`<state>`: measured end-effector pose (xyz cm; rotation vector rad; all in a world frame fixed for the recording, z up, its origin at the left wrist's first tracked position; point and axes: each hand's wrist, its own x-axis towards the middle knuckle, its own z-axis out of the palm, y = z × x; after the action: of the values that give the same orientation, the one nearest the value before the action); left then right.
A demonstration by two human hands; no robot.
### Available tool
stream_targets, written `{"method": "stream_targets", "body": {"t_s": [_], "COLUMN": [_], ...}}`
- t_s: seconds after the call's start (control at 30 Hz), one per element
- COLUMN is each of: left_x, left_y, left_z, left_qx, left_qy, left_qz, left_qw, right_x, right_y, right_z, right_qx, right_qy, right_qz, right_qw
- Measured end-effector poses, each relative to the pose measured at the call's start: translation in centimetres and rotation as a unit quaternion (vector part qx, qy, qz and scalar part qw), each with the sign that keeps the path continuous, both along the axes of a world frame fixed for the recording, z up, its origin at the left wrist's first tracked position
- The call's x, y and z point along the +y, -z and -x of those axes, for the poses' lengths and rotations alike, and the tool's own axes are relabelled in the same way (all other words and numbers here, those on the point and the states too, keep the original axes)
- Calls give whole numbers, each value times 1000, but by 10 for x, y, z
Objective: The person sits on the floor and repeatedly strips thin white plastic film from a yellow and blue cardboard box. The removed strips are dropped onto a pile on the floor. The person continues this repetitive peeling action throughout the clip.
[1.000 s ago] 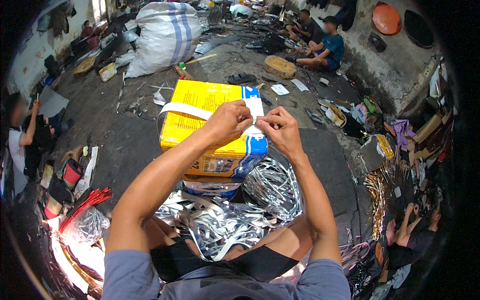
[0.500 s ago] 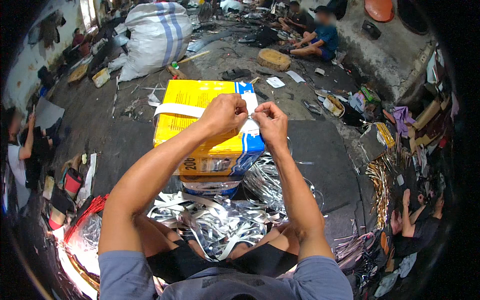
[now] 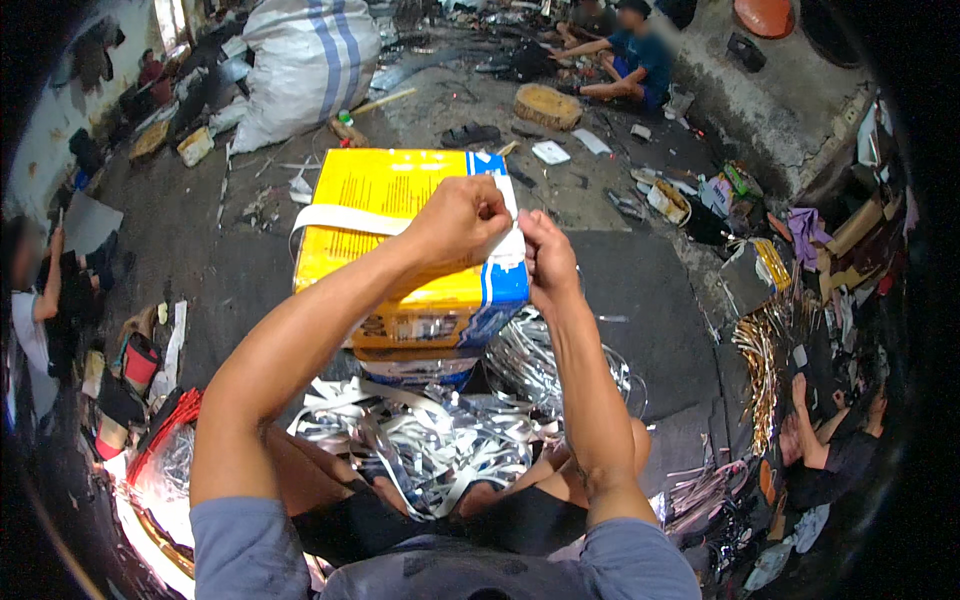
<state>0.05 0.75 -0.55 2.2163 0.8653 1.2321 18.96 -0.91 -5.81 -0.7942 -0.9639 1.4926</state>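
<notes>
A yellow and blue cardboard box stands in front of me on top of another box. Across its top runs a flat white strip, curling off the left edge and passing beneath my left hand. My left hand rests over the box's right part, its fingers curled in a pinch on the white strip. My right hand is closed at the box's right edge, thumb and fingers pinching the strip's white end. The exact grip is partly hidden by my fingers. White material also lies on the blue side between both hands.
Tangled white and silver strips lie between my legs, with a coil of silver strips right of the box. A big white sack and a wooden block stand farther off. Other people sit around, including a person in teal.
My right hand has moved slightly right and down, and the gap between my hands has widened. My left hand has shifted a little right. The box appears slightly higher and farther left.
</notes>
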Motion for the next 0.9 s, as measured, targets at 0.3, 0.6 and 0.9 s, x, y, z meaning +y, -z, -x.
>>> {"method": "stream_targets", "body": {"t_s": [0.3, 0.6, 0.9], "left_x": [-4, -1, -1], "left_y": [-3, -4, -6], "left_z": [-9, -3, -6], "left_qx": [10, 27, 40], "left_qy": [-16, -17, -17], "left_qz": [6, 17, 26], "left_qw": [1000, 999, 999], "right_x": [-12, 47, 38], "right_y": [-24, -8, 156], "right_z": [2, 4, -7], "right_qx": [83, -463, -434], "right_qy": [18, 214, 249], "right_qz": [167, -145, -27], "right_qw": [982, 848, 866]}}
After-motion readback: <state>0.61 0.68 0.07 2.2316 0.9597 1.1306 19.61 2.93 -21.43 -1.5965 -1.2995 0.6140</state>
